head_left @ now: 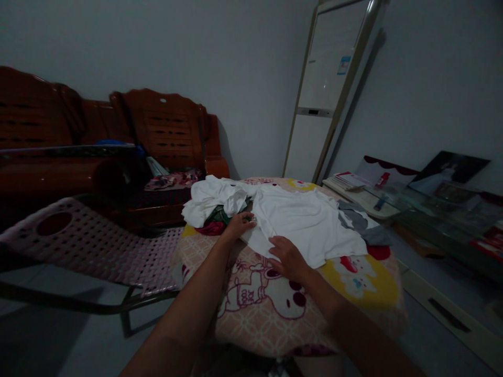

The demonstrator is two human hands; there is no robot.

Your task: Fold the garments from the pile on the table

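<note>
A white T-shirt (301,220) lies spread out, slightly wrinkled, on a round surface draped with a patterned cloth (271,324). At the shirt's left edge my left hand (239,226) has its fingers closed on the fabric. My right hand (290,257) rests on the near edge, fingers stretched out and thumb apart. Beside my left hand is a heap of white clothing (214,199), with dark green and magenta cloth (212,228) showing beneath. A grey garment (359,222) lies at the shirt's right side.
A pink woven chair (110,251) stands close on the left, before a carved wooden sofa (168,125). Behind rises a tall floor-standing air conditioner (318,104). To the right, a glass-topped stand (428,204) holds papers and pictures.
</note>
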